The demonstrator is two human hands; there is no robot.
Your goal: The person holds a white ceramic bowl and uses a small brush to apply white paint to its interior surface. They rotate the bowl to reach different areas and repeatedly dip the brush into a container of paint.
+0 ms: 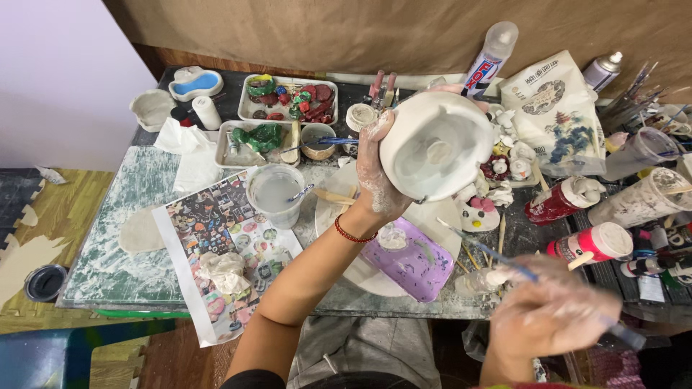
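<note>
My left hand, smeared with white plaster, holds up a round white plaster piece with its hollow underside facing me, above the middle of the table. A red bead bracelet sits on that wrist. My right hand, blurred and low at the right, grips a thin blue-handled paintbrush whose tip points up and left toward the white piece. Beneath them lies a purple-painted slab on a round white board.
A clear cup of cloudy water stands left of the board, on a printed sheet of small pictures. Trays of painted figures sit at the back. Paint bottles, jars and brushes crowd the right side.
</note>
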